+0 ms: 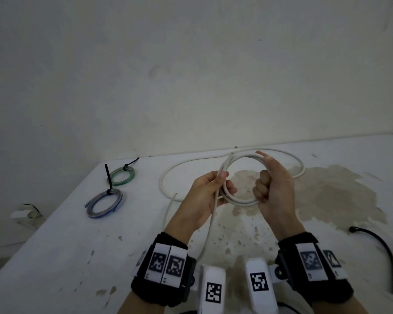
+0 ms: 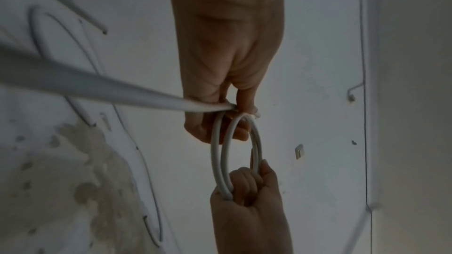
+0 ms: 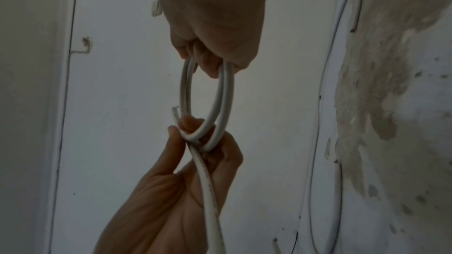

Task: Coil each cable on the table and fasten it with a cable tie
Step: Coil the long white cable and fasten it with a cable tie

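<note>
Holding the white cable (image 1: 241,180) in a small ring above the middle of the table (image 1: 77,257), the left hand (image 1: 210,193) and right hand (image 1: 273,189) both curl tight around it, but the springy loops could pop open if either grip slips.

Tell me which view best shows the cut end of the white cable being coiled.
The right wrist view: the white cable's cut end stands clear above the left hand. The head view shows it small; in the left wrist view I cannot pick it out.
</note>
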